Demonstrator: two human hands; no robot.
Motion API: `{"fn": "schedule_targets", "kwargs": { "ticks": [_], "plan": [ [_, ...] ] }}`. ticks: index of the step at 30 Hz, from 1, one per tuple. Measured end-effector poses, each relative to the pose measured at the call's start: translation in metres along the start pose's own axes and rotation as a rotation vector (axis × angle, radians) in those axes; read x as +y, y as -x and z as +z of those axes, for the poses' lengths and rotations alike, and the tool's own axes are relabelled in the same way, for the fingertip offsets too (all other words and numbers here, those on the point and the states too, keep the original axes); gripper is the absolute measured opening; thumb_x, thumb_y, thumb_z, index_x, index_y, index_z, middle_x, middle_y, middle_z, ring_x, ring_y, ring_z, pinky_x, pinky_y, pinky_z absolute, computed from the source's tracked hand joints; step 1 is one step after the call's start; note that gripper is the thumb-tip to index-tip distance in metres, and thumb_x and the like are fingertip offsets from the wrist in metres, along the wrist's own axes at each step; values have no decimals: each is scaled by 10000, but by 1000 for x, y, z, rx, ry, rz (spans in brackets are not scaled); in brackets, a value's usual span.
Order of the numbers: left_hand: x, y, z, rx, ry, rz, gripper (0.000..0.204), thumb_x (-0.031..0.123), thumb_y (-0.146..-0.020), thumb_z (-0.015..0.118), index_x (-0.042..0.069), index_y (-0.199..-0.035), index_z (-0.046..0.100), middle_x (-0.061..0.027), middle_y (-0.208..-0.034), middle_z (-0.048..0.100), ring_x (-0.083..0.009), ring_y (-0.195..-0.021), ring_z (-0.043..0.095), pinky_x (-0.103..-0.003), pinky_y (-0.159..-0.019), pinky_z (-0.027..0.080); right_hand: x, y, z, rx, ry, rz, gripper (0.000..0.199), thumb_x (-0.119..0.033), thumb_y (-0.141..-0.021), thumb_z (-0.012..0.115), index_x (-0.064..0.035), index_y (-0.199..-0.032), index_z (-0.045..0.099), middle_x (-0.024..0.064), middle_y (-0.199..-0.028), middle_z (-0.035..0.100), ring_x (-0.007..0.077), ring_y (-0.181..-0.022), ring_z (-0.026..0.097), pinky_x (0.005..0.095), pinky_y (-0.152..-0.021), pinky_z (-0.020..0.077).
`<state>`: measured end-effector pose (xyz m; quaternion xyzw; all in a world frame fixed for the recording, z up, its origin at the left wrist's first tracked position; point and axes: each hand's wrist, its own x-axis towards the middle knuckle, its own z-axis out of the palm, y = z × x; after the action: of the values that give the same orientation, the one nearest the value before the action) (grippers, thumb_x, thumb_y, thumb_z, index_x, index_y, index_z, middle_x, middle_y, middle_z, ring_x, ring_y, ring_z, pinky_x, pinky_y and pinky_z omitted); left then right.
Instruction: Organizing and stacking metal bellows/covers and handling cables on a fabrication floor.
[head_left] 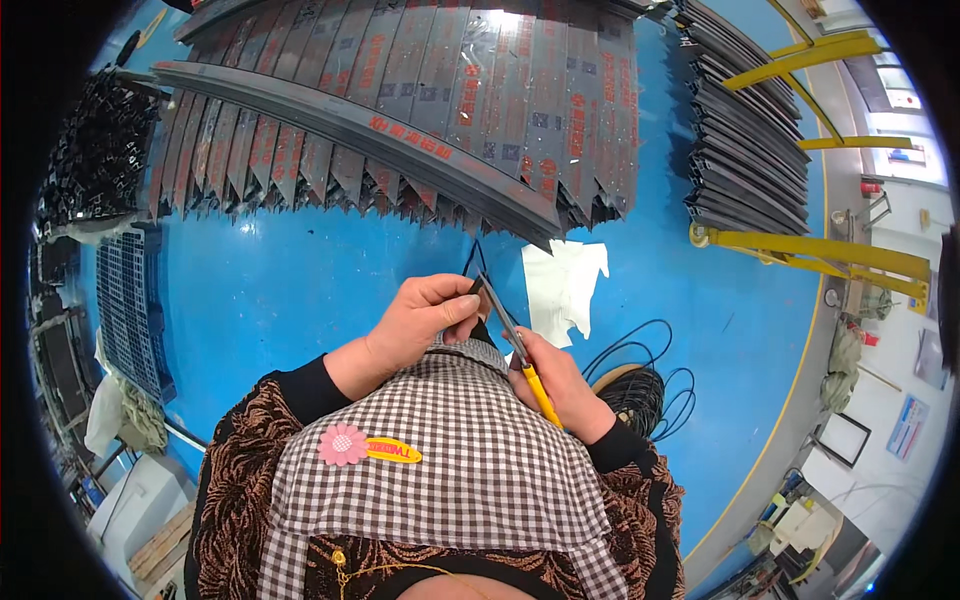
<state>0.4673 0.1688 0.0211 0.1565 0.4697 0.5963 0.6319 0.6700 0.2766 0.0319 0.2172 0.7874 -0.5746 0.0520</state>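
My left hand (425, 315) is closed in a pinch on the end of a thin black strip (473, 286), in front of my checked apron. My right hand (562, 378) is wrapped round a yellow-handled hand tool (541, 394). Its long grey metal part slants up and left, reaching my left fingertips beside the strip. The tool's exact kind is not plain, and my fingers hide part of it. Just beyond my hands, a narrow loop of black strip hangs near the floor. A coil of black strip (640, 402) lies on the floor at my right.
Dark metal profiles (430, 80) lie stacked ahead, with one long profile (360, 118) across them. A white sheet (563, 285) is on the blue floor. More profiles (745, 130) stand right, by a yellow frame (830, 250). A blue pallet (130, 310) stands left.
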Motion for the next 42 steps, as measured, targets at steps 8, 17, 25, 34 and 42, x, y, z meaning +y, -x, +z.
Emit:
{"fn": "schedule_targets", "kwargs": {
  "ticks": [8,17,25,34,42],
  "plan": [
    [3,3,1,-1,10,-20,159,68,-922,524,-6,-1012,633,-31,-684,580,-65,-560,475,-168,-506,385,7,0,8,-10,-62,26,445,-97,-796,587,-8,-1211,450,124,-866,587,272,-691,554,334,-621,449],
    [-2,-4,0,18,64,-32,158,68,-922,526,-11,-1005,634,-18,-612,548,-67,-506,428,-179,-478,359,11,-6,0,3,-26,-5,423,-95,-783,601,-12,-1179,480,112,-809,589,273,-638,552,331,-580,443],
    [0,-12,-2,5,77,-36,161,71,-922,500,-35,-957,615,-57,-584,522,-103,-494,402,-202,-466,311,15,-13,-31,305,62,-156,349,36,-701,589,-48,-1039,610,30,-723,582,169,-527,490,260,-513,404],
    [-5,-11,-2,15,254,0,180,106,-940,497,-41,-952,600,-74,-579,527,-115,-485,399,-207,-467,311,-16,-71,-106,186,436,-219,438,-58,-756,597,-56,-1184,501,113,-804,589,274,-652,554,337,-617,456],
    [4,-10,2,132,255,113,183,110,-942,494,-47,-962,585,-72,-576,525,-113,-476,394,-208,-470,319,-14,-51,-47,-184,107,-89,467,-62,-746,594,-21,-1188,452,151,-915,564,295,-755,539,351,-676,454]
  ]
}}
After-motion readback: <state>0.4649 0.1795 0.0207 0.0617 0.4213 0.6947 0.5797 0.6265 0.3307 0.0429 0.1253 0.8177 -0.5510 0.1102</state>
